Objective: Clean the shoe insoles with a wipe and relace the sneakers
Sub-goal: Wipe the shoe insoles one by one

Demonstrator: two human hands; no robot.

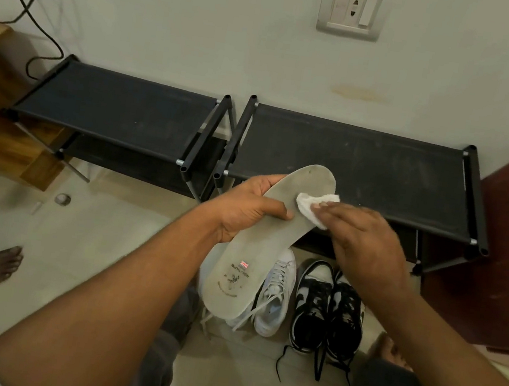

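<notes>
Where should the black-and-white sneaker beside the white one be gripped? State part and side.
Probably the heel collar of the black-and-white sneaker, reached from above on the person's side: it stands upright, heel nearest, opening upward, laces loose.

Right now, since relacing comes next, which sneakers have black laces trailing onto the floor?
The black-and-white pair, right of the white sneaker: its black laces spill onto the floor; the white sneaker's laces are pale.

We see one view only: a wide-angle camera on our head, looking forward and down, close above our left hand (244,206) and right hand (370,242), toward floor (91,251) and wall (203,38).
</notes>
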